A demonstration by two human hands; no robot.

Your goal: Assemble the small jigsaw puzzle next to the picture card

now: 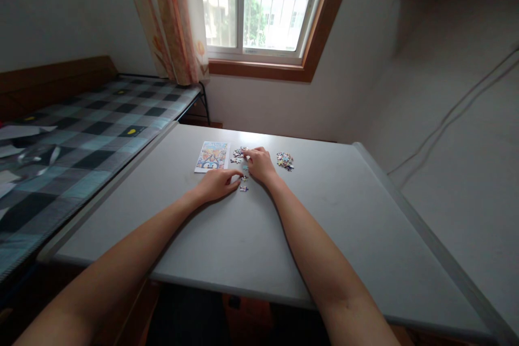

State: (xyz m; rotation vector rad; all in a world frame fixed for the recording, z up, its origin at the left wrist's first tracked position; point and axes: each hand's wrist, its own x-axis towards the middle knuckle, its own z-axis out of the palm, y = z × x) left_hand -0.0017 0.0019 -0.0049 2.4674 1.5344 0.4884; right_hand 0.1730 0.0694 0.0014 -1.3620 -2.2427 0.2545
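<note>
Your left hand rests on the white bench, fingers bent, its fingertips at a small puzzle piece; you cannot be seen clearly enough there to tell whether it pinches that piece or only touches it; your right hand lies just beyond, fingers curled, its fingertips at the edge of a loose heap of pieces; whether it grips one, I cannot tell; nearer to you, just below your left fingertips, another piece lies flat on the bench; a second heap sits to the right of your right hand, apart from it; the picture sheet lies flat beyond your left hand, left of the first heap; past the bench you have a checked bed on the left, and a curtain beside the window.
</note>
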